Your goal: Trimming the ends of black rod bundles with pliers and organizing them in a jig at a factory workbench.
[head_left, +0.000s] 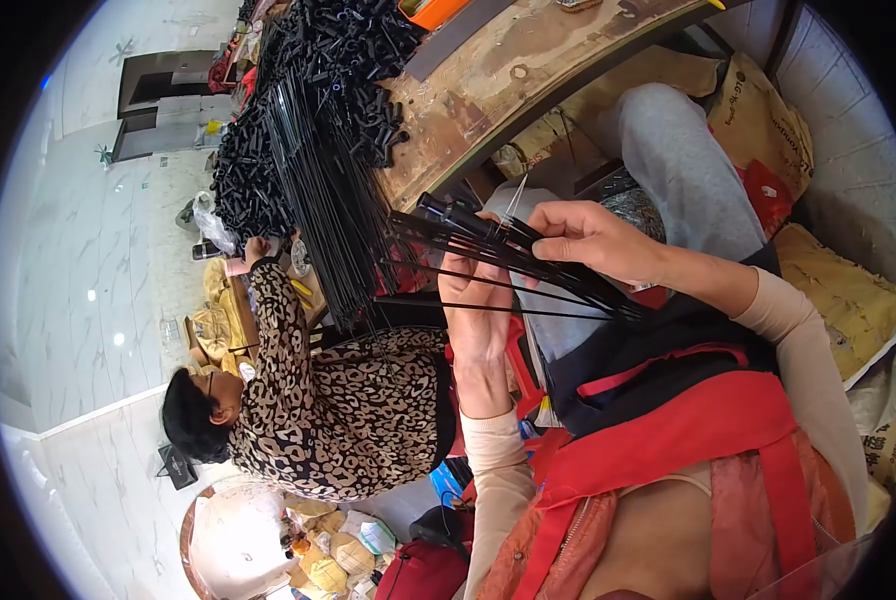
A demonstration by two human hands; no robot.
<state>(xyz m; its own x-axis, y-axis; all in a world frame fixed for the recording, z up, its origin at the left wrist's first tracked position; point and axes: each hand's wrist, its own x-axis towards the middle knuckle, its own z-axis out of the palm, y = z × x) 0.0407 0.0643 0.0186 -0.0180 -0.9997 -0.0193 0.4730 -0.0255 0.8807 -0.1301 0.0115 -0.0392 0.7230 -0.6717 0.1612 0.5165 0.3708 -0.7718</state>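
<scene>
A bundle of thin black rods [578, 280] lies slantwise across my lap, fanning out a little at its left end. My left hand [475, 300] is closed around the rods from below. My right hand [598, 240] is closed too, its thumb and fingers pressing on the bundle's upper side. A short black tube-like piece [453, 214] sits by the rods, just above my left fingers; whether it is fitted onto a rod I cannot tell. Between the hands a thin pale pointed thing [515, 198] sticks up. My fingers partly hide the middle of the bundle.
A worn wooden table [488, 85] carries a heap of short black tube pieces [343, 50] and a long stack of black rods [323, 190]. At the left a co-worker in a leopard-patterned top [338, 420] reaches to the table. Sacks [828, 290] stand at my right.
</scene>
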